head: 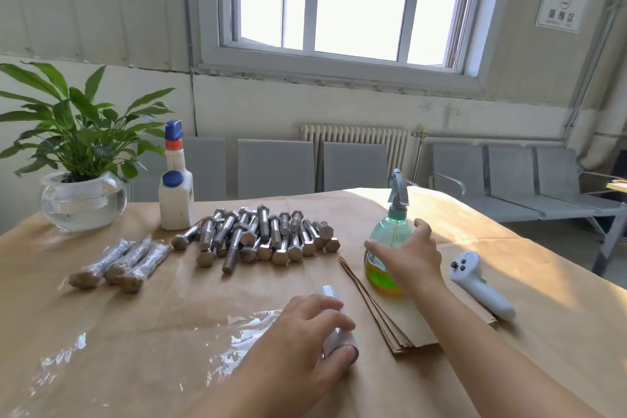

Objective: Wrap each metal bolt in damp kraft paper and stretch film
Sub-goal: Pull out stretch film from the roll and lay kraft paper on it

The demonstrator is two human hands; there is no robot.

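A heap of several bare metal bolts lies mid-table. Three bolts wrapped in paper and film lie to its left. My left hand rests on the stretch film roll, fingers curled over it. A sheet of film is pulled out to the left across the table. My right hand wraps around the body of the green spray bottle, which stands upright on a stack of kraft paper sheets.
A white handheld controller lies right of the paper stack. A white bottle with blue caps and a potted plant in a glass bowl stand at the back left. Grey chairs line the wall behind the kraft-covered table.
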